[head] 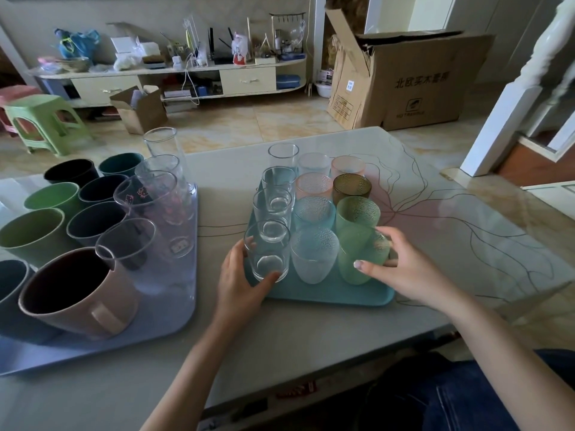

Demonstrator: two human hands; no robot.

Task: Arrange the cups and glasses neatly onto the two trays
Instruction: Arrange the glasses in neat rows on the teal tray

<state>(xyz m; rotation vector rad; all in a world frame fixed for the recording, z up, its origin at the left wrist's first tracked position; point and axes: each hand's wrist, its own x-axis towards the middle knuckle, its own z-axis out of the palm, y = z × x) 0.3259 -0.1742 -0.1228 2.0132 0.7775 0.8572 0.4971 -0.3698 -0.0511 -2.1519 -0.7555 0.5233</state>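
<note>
A teal tray [326,295] in the middle of the table carries three rows of glasses: clear ones on the left, dimpled pink, blue and frosted ones in the middle, pink, amber and green ones on the right. My left hand [241,283] curls round the nearest clear glass [267,251] at the tray's front left. My right hand [401,269] wraps the nearest green dimpled glass [357,256] at the front right. A lilac tray [174,309] on the left holds several green, dark and pink mugs, with the pink mug [77,293] nearest, plus tall clear glasses.
The table's marble top [451,219] stretches to the right of the teal tray. Beyond the table are a large cardboard box [404,82], a small open box [140,110], a green stool [43,122] and a cluttered low cabinet [174,73]. My knee [466,396] is under the front edge.
</note>
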